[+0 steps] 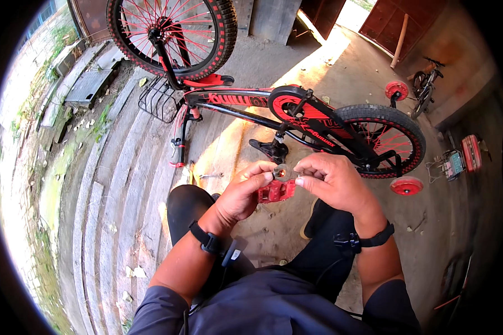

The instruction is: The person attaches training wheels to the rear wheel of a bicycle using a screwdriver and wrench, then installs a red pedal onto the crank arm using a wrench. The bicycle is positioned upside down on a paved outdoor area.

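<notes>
In front of my knees, both hands meet over a small flat metal piece with a hole (283, 172). My left hand (245, 191) is closed, pinching its left side between thumb and fingers. The thumb and fingertips of my right hand (332, 181) close at its right edge. Just below the fingertips is a red bicycle pedal (276, 191); whether my left fingers also hold it, I cannot tell. Beyond my hands a black and red bicycle (229, 99) lies across the ground, with a black pedal (269, 149) on its near side.
The bicycle's front wheel (218, 42) is at the upper left, its rear wheel (399, 131) at the right. Red training wheels (407, 186) flank the rear. A black wire basket (161, 100) is near the handlebar. Another small bicycle (427, 86) stands by the right wall.
</notes>
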The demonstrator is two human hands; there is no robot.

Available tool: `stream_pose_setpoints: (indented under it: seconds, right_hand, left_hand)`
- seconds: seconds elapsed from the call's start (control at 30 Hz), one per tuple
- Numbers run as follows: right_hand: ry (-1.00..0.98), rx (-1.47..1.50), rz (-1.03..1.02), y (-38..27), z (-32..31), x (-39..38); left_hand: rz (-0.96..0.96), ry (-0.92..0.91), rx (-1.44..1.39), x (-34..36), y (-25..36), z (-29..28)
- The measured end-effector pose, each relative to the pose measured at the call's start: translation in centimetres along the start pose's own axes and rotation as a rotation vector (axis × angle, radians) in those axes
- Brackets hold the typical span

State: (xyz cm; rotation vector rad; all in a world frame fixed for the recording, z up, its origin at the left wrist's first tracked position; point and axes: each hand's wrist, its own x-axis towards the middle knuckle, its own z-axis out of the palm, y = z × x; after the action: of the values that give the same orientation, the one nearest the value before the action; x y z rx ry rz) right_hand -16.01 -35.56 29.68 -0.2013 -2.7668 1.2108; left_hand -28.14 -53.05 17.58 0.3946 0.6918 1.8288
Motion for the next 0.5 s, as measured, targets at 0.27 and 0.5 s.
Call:
stream_pose_setpoints:
  seconds: [0.27, 0.5]
  right_hand:
    - [-0.041, -0.183, -0.107, -0.7, -0.8, 1.1]
    - [-0.005, -0.226, -0.174, -1.0, 0.2, 1.1]
  left_hand:
    - [0.09, -0.008, -0.033, -0.1, 0.5, -0.1]
    - [0.107, -0.029, 0.033, 0.0, 0.1, -1.4]
